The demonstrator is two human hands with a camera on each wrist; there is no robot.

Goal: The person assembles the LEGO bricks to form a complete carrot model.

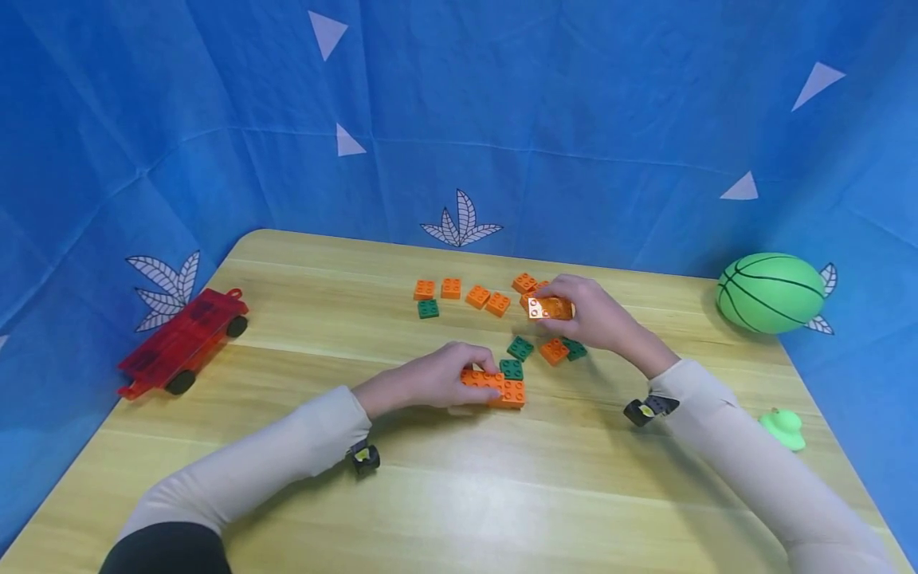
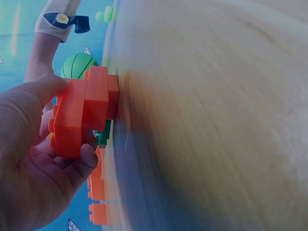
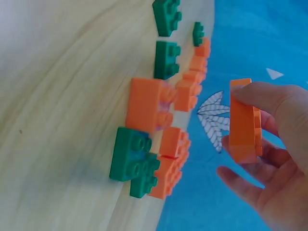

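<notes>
A stack of orange bricks (image 1: 511, 392) is gripped between the thumb and fingers of the left hand (image 1: 446, 376), low by the tabletop (image 1: 459, 494). Just beyond the stack, a green brick (image 1: 511, 369) is seen. Farther out, another orange brick (image 3: 242, 125) is pinched at the fingertips of the right hand (image 1: 591, 315), raised above the tabletop. Four loose orange bricks (image 1: 451, 288) are strung out toward the far edge.

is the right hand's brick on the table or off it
Off: in the right wrist view, the right hand holds the orange brick clear of the table, blue cloth behind it.
</notes>
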